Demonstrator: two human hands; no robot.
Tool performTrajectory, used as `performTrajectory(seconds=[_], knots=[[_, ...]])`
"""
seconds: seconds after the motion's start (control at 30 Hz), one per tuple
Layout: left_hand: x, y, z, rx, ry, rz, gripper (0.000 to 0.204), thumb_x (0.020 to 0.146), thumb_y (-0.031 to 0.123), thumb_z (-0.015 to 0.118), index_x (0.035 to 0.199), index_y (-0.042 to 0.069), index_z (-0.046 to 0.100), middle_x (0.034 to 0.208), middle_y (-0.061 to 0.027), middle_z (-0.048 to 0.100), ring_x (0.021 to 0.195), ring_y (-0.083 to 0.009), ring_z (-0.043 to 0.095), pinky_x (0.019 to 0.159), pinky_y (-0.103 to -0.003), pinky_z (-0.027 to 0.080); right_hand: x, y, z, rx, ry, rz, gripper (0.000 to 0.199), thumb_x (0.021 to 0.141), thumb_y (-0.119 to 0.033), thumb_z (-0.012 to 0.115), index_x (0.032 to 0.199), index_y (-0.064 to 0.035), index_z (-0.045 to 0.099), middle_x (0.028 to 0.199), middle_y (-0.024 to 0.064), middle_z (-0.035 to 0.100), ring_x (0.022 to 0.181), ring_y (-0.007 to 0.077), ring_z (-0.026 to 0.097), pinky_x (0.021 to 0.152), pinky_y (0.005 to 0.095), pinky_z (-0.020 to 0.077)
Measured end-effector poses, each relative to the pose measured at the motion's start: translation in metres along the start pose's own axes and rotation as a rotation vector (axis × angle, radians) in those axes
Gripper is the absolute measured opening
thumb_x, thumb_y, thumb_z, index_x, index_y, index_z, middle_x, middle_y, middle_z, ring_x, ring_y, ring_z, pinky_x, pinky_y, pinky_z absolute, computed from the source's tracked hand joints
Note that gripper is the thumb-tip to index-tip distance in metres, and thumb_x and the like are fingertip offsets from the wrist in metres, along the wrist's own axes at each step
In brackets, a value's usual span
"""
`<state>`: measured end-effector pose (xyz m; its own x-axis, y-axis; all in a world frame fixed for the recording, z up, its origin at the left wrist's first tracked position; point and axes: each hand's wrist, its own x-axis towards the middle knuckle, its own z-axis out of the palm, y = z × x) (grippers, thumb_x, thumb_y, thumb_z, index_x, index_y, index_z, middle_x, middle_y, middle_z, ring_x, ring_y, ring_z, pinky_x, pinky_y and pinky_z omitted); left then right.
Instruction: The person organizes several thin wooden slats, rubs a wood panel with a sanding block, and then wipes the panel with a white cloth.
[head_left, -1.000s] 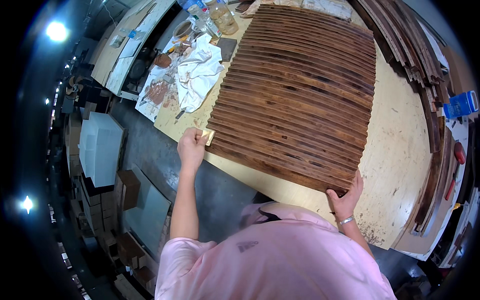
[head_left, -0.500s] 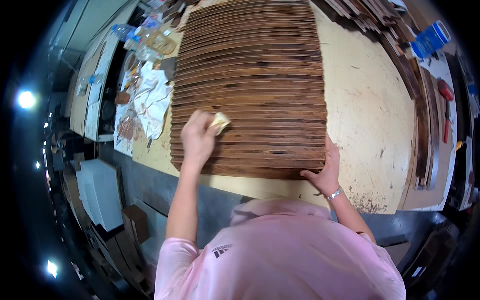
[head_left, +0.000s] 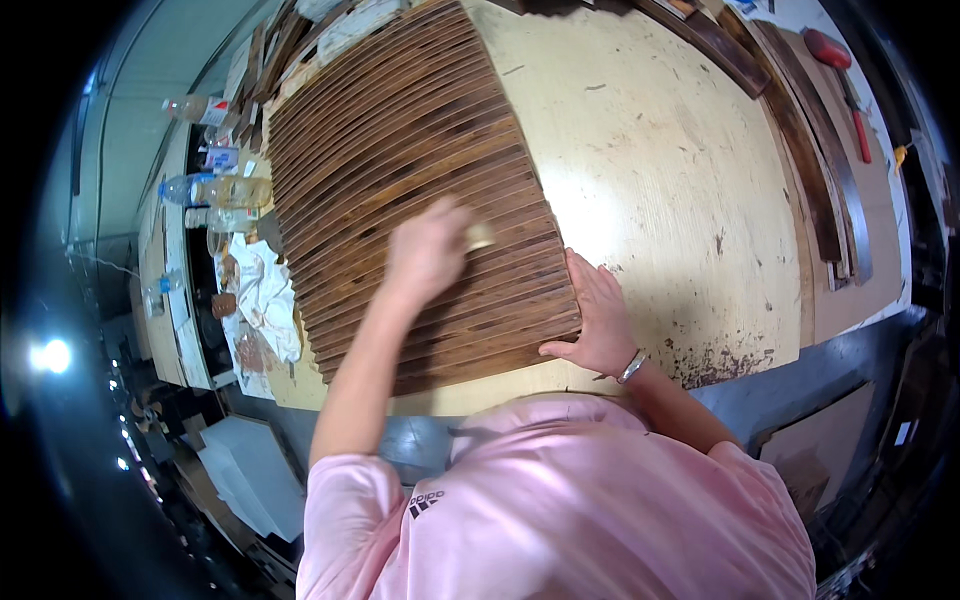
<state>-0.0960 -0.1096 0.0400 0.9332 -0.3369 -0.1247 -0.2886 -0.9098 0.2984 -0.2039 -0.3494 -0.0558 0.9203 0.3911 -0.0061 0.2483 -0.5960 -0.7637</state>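
Observation:
A dark brown slatted wooden panel (head_left: 390, 165) lies on the pale worktable. My left hand (head_left: 428, 250) is closed, slightly blurred, over the slats in the panel's nearer part. It grips a small pale-yellow folded piece (head_left: 480, 236); whether that is paper or cloth I cannot tell. Open and with fingers stretched out, my right hand (head_left: 597, 318) rests against the panel's near right corner, the thumb at its front edge. A silvery band (head_left: 632, 366) circles the right wrist.
Several plastic bottles (head_left: 235, 191) stand or lie left of the panel, above a crumpled white cloth (head_left: 264, 300). Long dark wood strips (head_left: 805, 185) lie along the table's right side, near a red-handled tool (head_left: 862, 135). The pale tabletop (head_left: 670, 200) has dark stains near its front edge.
The view has turned, so the panel now appears slanted. My left hand has moved rightward across the slats with the yellow piece; my right hand stays at the corner.

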Motion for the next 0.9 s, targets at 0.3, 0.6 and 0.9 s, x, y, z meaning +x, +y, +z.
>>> performTrajectory(seconds=[0.3, 0.6, 0.9], knots=[[0.027, 0.002, -0.012, -0.062, 0.285, 0.049, 0.025, 0.079, 0.002, 0.071, 0.103, 0.006, 0.065, 0.089, -0.0121, 0.059, 0.08, -0.0329, 0.064, 0.07, -0.042, 0.05, -0.001, 0.002, 0.0, 0.014, 0.04, -0.015, 0.13, 0.056, -0.048, 0.089, 0.155, -0.0012, 0.017, 0.158, 0.0177, 0.03, 0.143, 0.0308, 0.034, 0.118, 0.0489, 0.0218], [-0.007, -0.051, -0.023, 0.105, 0.028, -0.191, 0.021, 0.079, 0.004, 0.072, 0.099, 0.008, 0.071, 0.091, -0.0094, 0.061, 0.085, -0.031, 0.065, 0.073, -0.042, 0.051, 0.0, -0.002, -0.003, 0.032, 0.022, 0.007, 0.122, 0.062, -0.048, 0.085, 0.152, 0.0036, 0.021, 0.156, 0.0205, 0.03, 0.145, 0.03, 0.03, 0.12, 0.0453, 0.0189], [0.059, 0.018, -0.002, -0.032, 0.16, 0.109, 0.021, 0.078, 0.007, 0.073, 0.099, 0.01, 0.069, 0.091, -0.0087, 0.06, 0.084, -0.03, 0.064, 0.072, -0.042, 0.051, 0.002, -0.002, -0.004, 0.01, -0.005, -0.015, 0.122, 0.062, -0.049, 0.085, 0.152, 0.0037, 0.021, 0.156, 0.0207, 0.03, 0.144, 0.0312, 0.031, 0.119, 0.046, 0.0198]])
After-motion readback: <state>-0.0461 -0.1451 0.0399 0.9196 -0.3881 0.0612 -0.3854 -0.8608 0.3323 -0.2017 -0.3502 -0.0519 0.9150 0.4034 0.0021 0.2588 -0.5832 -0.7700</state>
